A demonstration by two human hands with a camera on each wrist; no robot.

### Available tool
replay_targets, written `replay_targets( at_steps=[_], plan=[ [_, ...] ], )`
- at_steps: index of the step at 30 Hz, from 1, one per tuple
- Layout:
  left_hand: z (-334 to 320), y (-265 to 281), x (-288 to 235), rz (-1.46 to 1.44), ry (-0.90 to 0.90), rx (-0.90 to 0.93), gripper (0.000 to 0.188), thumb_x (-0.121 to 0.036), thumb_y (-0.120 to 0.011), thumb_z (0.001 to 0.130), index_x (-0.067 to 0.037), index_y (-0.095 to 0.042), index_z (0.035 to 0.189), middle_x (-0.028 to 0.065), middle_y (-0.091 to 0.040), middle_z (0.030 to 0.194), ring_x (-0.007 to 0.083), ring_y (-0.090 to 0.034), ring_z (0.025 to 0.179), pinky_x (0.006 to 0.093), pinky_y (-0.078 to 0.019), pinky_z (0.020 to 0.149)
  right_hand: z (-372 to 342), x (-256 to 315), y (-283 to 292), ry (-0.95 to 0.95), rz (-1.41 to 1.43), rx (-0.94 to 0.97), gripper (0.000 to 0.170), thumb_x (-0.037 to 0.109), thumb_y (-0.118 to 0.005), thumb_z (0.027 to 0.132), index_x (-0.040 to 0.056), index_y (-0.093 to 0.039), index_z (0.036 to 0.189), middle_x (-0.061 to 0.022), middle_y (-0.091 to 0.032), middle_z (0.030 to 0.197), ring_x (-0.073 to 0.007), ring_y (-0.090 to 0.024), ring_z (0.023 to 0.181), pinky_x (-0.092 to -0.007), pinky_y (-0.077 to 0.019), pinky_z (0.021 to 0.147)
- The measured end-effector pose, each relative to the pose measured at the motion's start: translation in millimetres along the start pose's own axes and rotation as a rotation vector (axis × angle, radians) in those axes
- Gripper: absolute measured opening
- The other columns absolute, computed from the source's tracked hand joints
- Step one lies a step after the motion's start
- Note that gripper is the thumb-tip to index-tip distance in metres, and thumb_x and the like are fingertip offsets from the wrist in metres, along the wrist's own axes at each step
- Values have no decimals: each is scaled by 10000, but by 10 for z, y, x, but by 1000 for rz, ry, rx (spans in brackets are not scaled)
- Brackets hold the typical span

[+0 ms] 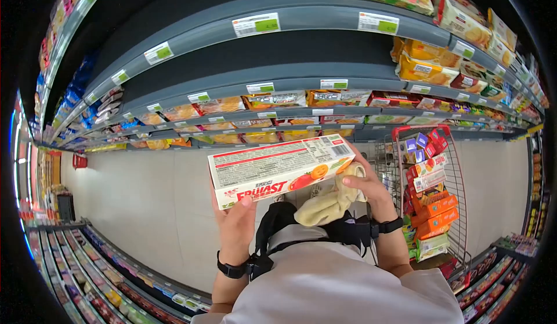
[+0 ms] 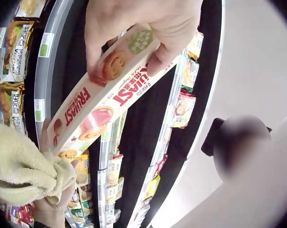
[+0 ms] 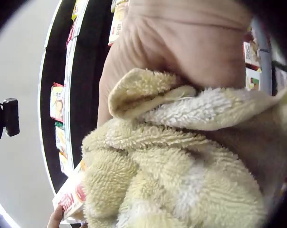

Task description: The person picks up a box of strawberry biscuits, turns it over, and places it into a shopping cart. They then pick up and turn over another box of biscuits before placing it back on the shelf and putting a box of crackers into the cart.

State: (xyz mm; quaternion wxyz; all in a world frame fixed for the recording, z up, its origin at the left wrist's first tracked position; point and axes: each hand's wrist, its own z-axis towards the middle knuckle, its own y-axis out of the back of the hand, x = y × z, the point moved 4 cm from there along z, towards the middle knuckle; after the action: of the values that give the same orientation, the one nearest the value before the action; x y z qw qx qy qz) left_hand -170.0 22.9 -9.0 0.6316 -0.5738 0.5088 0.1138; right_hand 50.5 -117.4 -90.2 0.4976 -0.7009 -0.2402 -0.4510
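A long white box marked FRÜJAST (image 1: 281, 170), printed with red lettering and fruit pictures, is held in front of the body between both hands. My left hand (image 1: 236, 222) grips its left end, the thumb on the front face. At the other end my right hand (image 1: 371, 186) holds a pale yellow terry cloth (image 1: 331, 203) bunched in the palm, its fingers reaching behind the box. In the left wrist view, the left hand (image 2: 146, 28) pinches the box (image 2: 103, 99) across its width. The cloth (image 3: 172, 156) hides most of the right fingers in the right wrist view.
A red-framed shopping cart (image 1: 461, 208) with several packages, orange packs (image 1: 436, 215) among them, stands at the right. Ahead run grey shelves (image 1: 313, 19) with price tags and packaged snacks. Behind left is a low rack (image 1: 104, 272) of goods. Pale tiled floor (image 1: 145, 202) lies between.
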Motion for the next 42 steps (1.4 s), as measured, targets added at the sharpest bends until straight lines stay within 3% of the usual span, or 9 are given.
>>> replay_targets(
  at_steps=[1,3,7,10,12,18,28,36,42],
  plan=[
    [9,71,11,-2,-12,-11,720,67,-590,783,-71,-273,1415,127,-465,1312,268,-483,1208,456,-410,1002,21,11,-8,-6,-1,15,825,117,-758,726,48,-331,1429,-75,-424,1391,-180,-389,1275,-325,-284,1067],
    [27,159,29,104,-24,89,645,-96,-592,842,-51,-291,1411,136,-458,1349,283,-459,1245,495,-374,1043,50,61,-6,-11,-61,-36,818,92,-757,729,52,-335,1428,-78,-436,1383,-181,-398,1266,-325,-294,1058],
    [30,114,-83,-49,32,88,763,-76,-642,821,-99,-214,1451,135,-448,1333,286,-477,1224,475,-406,1011,157,132,-17,58,-177,-52,786,43,-752,722,51,-367,1407,-80,-485,1340,-182,-443,1226,-326,-333,1028],
    [98,169,-196,-43,-43,129,779,-219,-655,856,-103,-180,1462,139,-442,1337,292,-471,1233,501,-417,1002,272,177,-79,104,-242,-39,773,15,-744,721,44,-373,1399,-95,-490,1343,-196,-437,1253,-337,-353,1025],
    [187,315,-233,-38,25,72,758,-284,-628,888,-96,-170,1461,142,-440,1335,289,-481,1222,489,-441,986,351,193,-153,141,-305,-21,772,-5,-745,717,37,-379,1395,-109,-469,1367,-207,-424,1278,-345,-373,1023],
    [554,640,-482,173,73,-47,632,-196,-571,924,-79,-217,1434,147,-493,1280,256,-542,1153,420,-485,951,673,156,-600,176,-392,-5,736,-4,-743,726,29,-405,1379,-99,-459,1364,-198,-426,1273,-333,-401,1007],
    [1350,1066,-844,301,184,76,519,-172,-565,924,-55,-322,1367,134,-567,1190,232,-599,1057,402,-519,898,969,-37,-1118,151,-481,-141,698,34,-734,761,59,-397,1371,-104,-517,1286,-194,-477,1207,-336,-403,976],
    [1307,576,-104,316,321,174,524,-198,-577,926,-74,-322,1366,123,-564,1195,222,-589,1075,369,-513,895,369,139,-446,55,-433,-359,678,90,-727,788,74,-391,1376,-111,-602,1142,-177,-536,1096,-321,-414,935],
    [972,287,599,305,422,108,507,-186,-557,938,-74,-303,1362,133,-526,1239,232,-560,1125,400,-493,933,4,96,232,-5,-434,-410,652,104,-709,810,58,-402,1383,-102,-599,1127,-161,-538,1060,-312,-422,921]
  ],
)
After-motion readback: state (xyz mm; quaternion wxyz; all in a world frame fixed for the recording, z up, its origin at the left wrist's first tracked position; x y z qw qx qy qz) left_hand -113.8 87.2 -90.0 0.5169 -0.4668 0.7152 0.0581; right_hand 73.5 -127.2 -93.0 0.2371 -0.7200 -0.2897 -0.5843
